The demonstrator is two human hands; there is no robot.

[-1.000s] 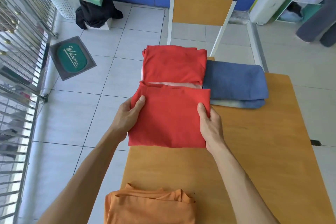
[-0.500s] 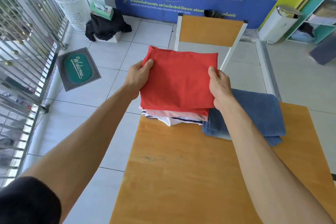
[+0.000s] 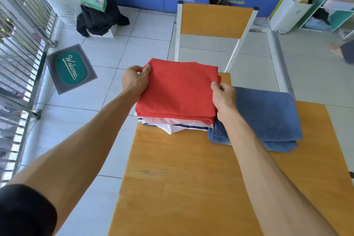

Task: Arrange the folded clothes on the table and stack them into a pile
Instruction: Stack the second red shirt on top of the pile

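At the far left corner of the counter (image 3: pixel 191 188), the pile already holds a white striped garment (image 3: pixel 172 128), a pink garment (image 3: pixel 172 120) and, on top, the red folded shirt (image 3: pixel 178 90). The left hand (image 3: pixel 135 80) pinches that shirt's far left edge, its grip closed on the cloth. The right hand (image 3: pixel 223 97) holds the right edge, thumb on top, fingers tucked under the fold, so the shirt lies between both hands. Just right of the pile, touching it, the blue folded towel (image 3: pixel 268 115) lies apart, unstacked. By this view, the pile looks mostly built; what remains seems to be squaring the red shirt and adding the towel.
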